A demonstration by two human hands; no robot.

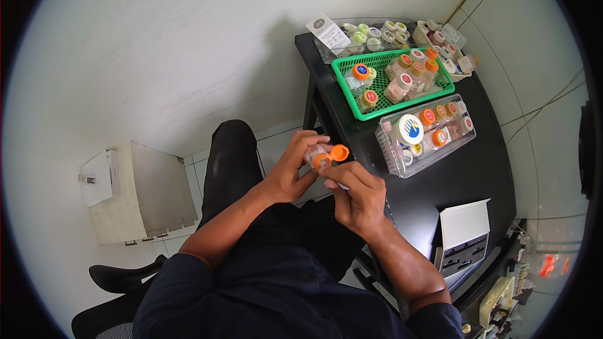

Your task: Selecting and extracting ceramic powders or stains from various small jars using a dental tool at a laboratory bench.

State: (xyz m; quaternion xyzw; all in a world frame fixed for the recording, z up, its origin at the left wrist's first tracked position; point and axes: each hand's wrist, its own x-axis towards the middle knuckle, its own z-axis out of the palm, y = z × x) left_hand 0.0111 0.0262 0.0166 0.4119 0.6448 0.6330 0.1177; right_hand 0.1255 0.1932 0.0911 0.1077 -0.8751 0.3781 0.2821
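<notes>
Head view. Nearer and left of the green basket [402, 104], the left hand [290, 168] curls round a small bottle [313, 153], its orange flip lid [340, 152] raised; the right hand [359, 198], fingers bent, pinches a mostly hidden pale object [343, 186].

Fisheye view from the head, looking down, near the black table [465, 179]

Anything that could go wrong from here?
The bottle in the left grip has its orange cap flipped open and is held off the table, so contents might spill onto the lap or floor. The right grip, close to its mouth, could knock it.
</notes>
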